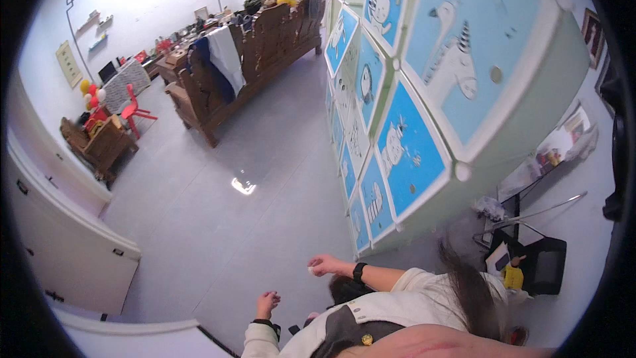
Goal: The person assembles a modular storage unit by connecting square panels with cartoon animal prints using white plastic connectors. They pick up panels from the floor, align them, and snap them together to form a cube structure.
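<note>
Low in the frame's centre, the right hand (323, 265) pinches a small white object (311, 270) beside the blue-panelled cabinet (397, 113), the left hand (267, 303) hangs loosely curled and empty, seemingly mid-carry, so a steady pinch matters.

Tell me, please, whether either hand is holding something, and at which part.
The right hand pinches a small white object at its fingertips; what it is cannot be told. The left hand holds nothing visible.
</note>
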Demonstrator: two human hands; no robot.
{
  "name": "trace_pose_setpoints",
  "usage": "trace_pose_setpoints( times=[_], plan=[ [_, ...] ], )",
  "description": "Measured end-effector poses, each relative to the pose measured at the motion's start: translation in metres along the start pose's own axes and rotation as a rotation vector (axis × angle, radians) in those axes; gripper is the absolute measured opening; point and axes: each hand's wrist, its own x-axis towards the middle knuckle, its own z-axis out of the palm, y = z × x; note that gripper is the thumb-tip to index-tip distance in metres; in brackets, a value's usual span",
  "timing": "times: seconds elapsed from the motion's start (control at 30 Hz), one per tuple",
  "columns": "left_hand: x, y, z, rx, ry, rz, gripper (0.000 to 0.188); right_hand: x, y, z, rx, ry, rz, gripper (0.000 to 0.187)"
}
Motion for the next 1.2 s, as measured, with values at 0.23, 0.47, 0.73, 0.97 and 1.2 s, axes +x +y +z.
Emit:
trace_pose_setpoints(
  times=[0.23,0.47,0.73,0.97,1.2],
  plan=[
    [0.155,0.239,0.011,0.128,-0.191,0.358,0.029,0.139,-0.125,-0.08,0.27,0.177,-0.079,0.031],
    [0.254,0.501,-0.033,0.278,-0.248,0.427,0.027,0.267,-0.293,-0.16,0.309,0.418,-0.202,0.021],
    [0.389,0.816,-0.005,0.374,-0.488,0.718,0.022,0.263,-0.512,-0.289,0.095,0.647,-0.504,0.028],
    [0.413,1.129,0.127,0.39,-0.851,1.051,0.024,0.169,-0.689,-0.302,-0.017,1.066,-0.542,0.031],
    [0.345,1.33,0.289,0.731,-1.296,1.595,0.026,0.103,-0.804,-0.282,-0.301,1.505,-0.692,0.049]
  ],
)
